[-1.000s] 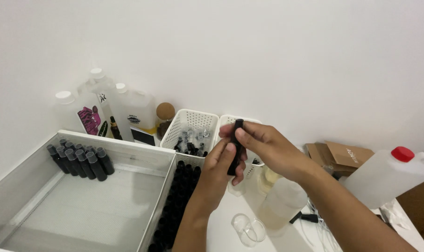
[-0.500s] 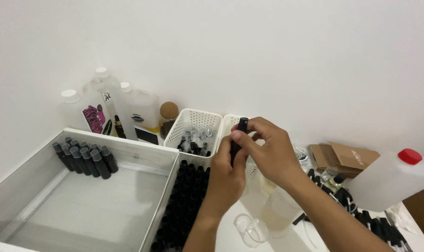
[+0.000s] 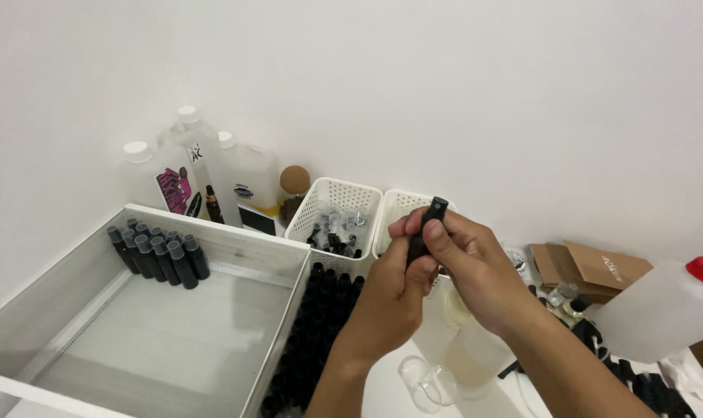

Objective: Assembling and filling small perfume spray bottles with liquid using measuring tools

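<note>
Gripping a slim black cylindrical spray vial [image 3: 426, 229] at centre frame, just right of middle, both hands meeting in front of the white perforated plastic baskets [image 3: 337, 203]. Left hand [image 3: 394, 298] closed around the lower body of the vial, thumb and fingers wrapped narrow. Right hand [image 3: 475, 271] pinched at the upper part, thumb pressed against the side, fingertips curled close below the cap.

Compared with a second ago: vial raised slightly and tilted further, cap end now clear above the fingers; right hand shifted from covering the top to holding beneath it. Judged to mean the cap is seated or being checked, not yet released.

Long axis near upright, leaning right; cap end toward the upper right of the frame, base hidden in the left palm.

At left of frame, white rectangular tray [image 3: 73, 310] with a cluster of matching black vials [image 3: 158, 251] in its upper left corner. Centre bottom, narrow compartment packed with black vials [image 3: 313, 333]. Upper left, clear plastic jugs with white caps [image 3: 235, 174]. Far right, translucent jug with red cap [image 3: 669, 306].
</note>
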